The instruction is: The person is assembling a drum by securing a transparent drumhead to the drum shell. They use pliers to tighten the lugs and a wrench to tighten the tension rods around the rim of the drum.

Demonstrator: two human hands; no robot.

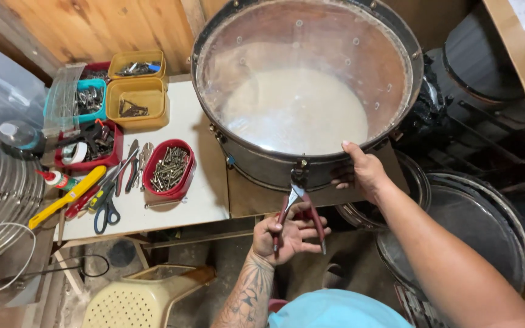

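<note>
A large metal drum (262, 167) with a clear skin lies tilted on the white table (195, 194), its open face toward me. My right hand (363, 170) grips its near rim, thumb on top. My left hand (287, 234) holds red-handled pliers (299, 209), whose jaws point up at a metal lug (301, 172) on the drum's near side. The handles are spread apart in my palm.
Left on the table sit a red tub of screws (169, 169), yellow tubs (137, 100), scissors (107, 209), other pliers and a yellow tool (68, 195). More drum shells (457, 225) lie right. A perforated plastic stool (141, 297) stands below.
</note>
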